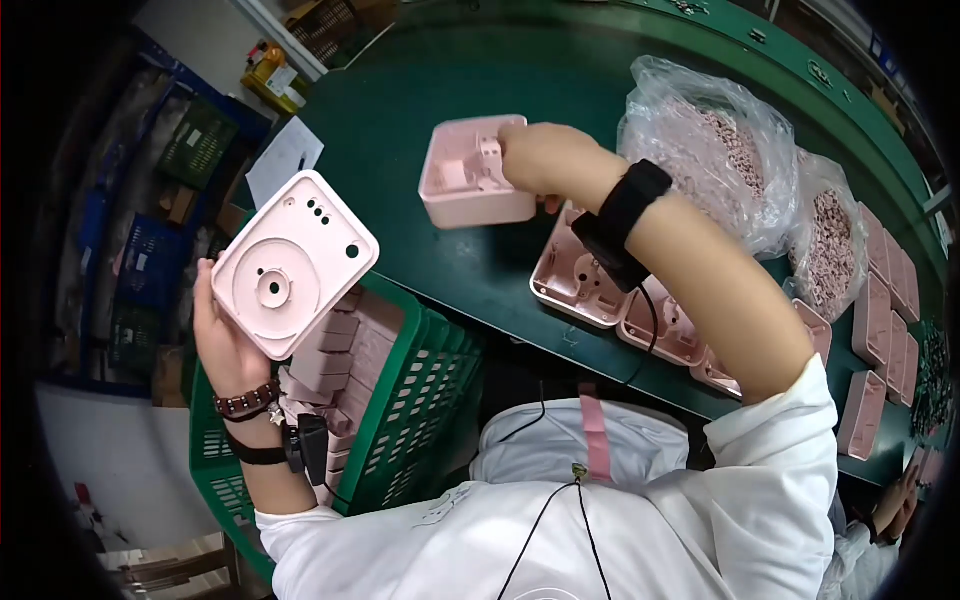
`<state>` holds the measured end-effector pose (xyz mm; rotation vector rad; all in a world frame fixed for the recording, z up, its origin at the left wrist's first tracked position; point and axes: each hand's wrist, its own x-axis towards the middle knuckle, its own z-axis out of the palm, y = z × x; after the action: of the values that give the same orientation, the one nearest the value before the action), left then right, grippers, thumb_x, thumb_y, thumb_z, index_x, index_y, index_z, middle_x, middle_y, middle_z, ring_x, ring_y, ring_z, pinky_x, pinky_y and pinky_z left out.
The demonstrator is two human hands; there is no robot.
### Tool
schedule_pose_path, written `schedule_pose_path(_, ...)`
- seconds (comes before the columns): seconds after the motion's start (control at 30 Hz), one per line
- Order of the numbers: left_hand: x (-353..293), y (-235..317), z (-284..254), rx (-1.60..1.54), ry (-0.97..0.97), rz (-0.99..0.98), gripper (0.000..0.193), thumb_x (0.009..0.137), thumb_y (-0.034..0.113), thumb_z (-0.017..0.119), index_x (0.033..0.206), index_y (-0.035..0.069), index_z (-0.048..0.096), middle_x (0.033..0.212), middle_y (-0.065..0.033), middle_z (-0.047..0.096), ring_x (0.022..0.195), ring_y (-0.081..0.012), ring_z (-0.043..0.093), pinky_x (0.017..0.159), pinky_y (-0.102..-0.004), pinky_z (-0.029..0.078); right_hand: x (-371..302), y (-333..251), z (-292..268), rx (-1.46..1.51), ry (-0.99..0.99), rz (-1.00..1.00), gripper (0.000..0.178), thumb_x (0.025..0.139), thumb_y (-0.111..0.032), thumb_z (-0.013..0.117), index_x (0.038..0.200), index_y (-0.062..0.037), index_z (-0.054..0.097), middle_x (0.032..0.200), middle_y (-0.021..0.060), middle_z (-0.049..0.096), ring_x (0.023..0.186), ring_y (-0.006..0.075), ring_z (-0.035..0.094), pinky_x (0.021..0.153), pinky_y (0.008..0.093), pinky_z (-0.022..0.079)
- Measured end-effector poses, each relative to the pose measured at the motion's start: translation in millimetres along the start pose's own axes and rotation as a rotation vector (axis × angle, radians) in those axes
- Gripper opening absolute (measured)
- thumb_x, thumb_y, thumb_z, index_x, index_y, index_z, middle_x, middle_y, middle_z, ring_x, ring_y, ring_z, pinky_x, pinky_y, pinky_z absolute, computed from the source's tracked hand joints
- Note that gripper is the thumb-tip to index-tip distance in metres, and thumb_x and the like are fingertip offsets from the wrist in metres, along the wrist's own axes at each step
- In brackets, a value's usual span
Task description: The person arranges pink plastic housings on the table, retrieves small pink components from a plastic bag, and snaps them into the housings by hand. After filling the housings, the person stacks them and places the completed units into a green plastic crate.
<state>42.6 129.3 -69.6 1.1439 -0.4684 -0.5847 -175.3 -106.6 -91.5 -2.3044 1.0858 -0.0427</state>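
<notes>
Head view: the left hand (222, 340) is clenched around the lower edge of a pink camera front shell (294, 262), a square cover with a round lens ring and small dark holes. It holds the shell tilted in the air, off the near left edge of the green surface (400, 130) and above a green plastic crate (420, 385) packed with more pink shells. The right hand (545, 158) grasps a pink back housing (470, 172) by its right side, the hollow side facing up, over the middle of the surface. A black wrist strap (620, 222) wraps the right forearm. Just beside that arm, along the near edge, lies a row of open pink housings (580, 275). Toward the far right edge sit two clear bags of small pink parts (720, 150). More pink housings (880, 300) line the right edge. A white paper sheet (285, 160) lies at the left corner.
</notes>
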Motion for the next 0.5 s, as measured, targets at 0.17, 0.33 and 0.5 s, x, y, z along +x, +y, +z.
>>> schedule_pose_path(0.17, -7.0, -19.7, 11.7, -0.073, 0.081, -0.111, 0.02, 0.09, 0.022, 0.049, 0.1, 0.004, 0.053, 0.114, -0.0088, 0.052, 0.094, -0.0181, 0.056, 0.083, -0.033, 0.045, 24.1, 12.7, 46.6, -0.424, 0.063, -0.094, 0.026, 0.074, -0.011, 0.049, 0.095, -0.0038, 0.063, 0.078, 0.0113, 0.065, 0.064, 0.0259, 0.064, 0.053, 0.0394, 0.049)
schedule_pose_path(0.33, -5.5, -45.5, 31.9, 0.547, -0.237, 0.708, 0.006, 0.083, 0.008, 0.057, 0.088, 0.007, 0.054, 0.1, -0.0065, 0.053, 0.082, -0.0164, 0.054, 0.076, -0.0294, 0.043, 14.2, 27.7, 39.2, -0.587, -0.072, -0.153, 0.018, 0.074, -0.018, 0.056, 0.079, -0.0054, 0.067, 0.079, 0.0106, 0.065, 0.073, 0.0271, 0.064, 0.058, 0.0399, 0.049)
schedule_pose_path(0.5, 20.3, -83.9, 70.9, 1.268, -0.809, 1.097, 0.026, 0.069, 0.0, 0.062, 0.092, 0.007, 0.054, 0.102, -0.01, 0.05, 0.089, -0.0261, 0.052, 0.079, -0.0363, 0.04, -2.9, 39.7, 34.6, -0.591, -0.051, -0.164, 0.021, 0.074, -0.024, 0.061, 0.082, -0.0051, 0.066, 0.08, 0.0112, 0.065, 0.074, 0.0275, 0.063, 0.061, 0.0369, 0.049)
